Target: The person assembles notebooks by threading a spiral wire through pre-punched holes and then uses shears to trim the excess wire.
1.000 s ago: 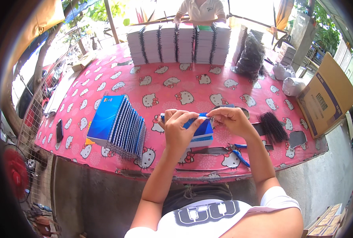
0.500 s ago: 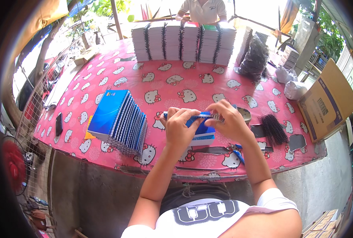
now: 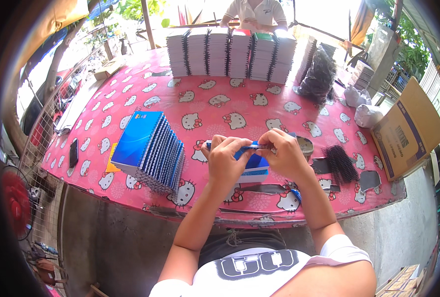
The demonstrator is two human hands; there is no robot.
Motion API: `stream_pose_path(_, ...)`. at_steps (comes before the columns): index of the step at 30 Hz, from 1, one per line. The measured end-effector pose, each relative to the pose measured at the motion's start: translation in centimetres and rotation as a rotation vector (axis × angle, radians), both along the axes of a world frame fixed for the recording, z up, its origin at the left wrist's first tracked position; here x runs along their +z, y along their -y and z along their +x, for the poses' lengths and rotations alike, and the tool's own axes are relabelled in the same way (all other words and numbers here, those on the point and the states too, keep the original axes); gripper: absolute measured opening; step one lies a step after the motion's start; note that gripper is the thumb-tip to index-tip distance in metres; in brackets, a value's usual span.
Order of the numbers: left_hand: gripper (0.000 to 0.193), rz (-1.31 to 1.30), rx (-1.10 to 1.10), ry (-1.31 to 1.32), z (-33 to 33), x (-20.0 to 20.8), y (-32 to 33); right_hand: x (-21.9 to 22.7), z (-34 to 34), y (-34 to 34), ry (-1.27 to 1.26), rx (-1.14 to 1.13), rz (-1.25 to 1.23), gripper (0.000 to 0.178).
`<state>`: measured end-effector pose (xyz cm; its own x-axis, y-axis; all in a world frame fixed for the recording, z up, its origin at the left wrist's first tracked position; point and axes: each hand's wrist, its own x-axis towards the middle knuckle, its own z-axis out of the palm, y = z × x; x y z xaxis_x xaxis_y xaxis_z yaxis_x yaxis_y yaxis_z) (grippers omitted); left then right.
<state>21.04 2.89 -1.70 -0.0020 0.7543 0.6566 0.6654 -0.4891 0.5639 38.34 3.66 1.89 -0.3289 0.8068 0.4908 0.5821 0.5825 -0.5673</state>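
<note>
Just right of the stack of blue notebooks [image 3: 139, 136] on the desk [image 3: 210, 123], I see a blue notebook [image 3: 252, 162] pinched by its far edge: the left hand [image 3: 227, 158], nearer the stack, closes narrowly, probably to steady it; the right hand [image 3: 283, 153], farther from the stack, pinches alongside, perhaps for finer control. Black coils [image 3: 341, 164] lie well right of the stack, seemingly kept within reach.
</note>
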Motion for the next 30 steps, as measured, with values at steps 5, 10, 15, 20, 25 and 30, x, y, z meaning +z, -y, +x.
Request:
stream_pose_path(5, 0.020, 0.001, 0.012, 0.004, 0.2, 0.1, 0.3, 0.1, -0.3, 0.0, -0.019, 0.001, 0.113, 0.017)
stream_pose_path(10, 0.020, 0.011, 0.016, 0.032, 0.4, -0.4, 0.1, -0.6, -0.8, 0.4, -0.084, -0.086, 0.080, 0.010)
stream_pose_path(15, 0.020, -0.002, -0.041, 0.069, 0.2, -1.0, -0.1, -0.4, -0.2, 0.5, 0.030, -0.052, 0.069, 0.007)
stream_pose_path(20, 0.021, -0.006, -0.102, 0.094, -0.8, -0.4, -0.1, -2.8, 11.7, -5.5, 0.381, -0.315, -0.051, 0.025)
stream_pose_path(25, 0.028, 0.076, -0.114, 0.048, 0.3, 0.7, -0.7, -9.1, 15.1, -6.2, 0.610, -0.459, -0.084, 0.044)
stream_pose_path(30, 0.029, 0.097, -0.040, 0.009, 0.3, 0.3, -0.8, -3.5, 11.9, -7.6, -0.154, -0.109, 0.125, 0.033)
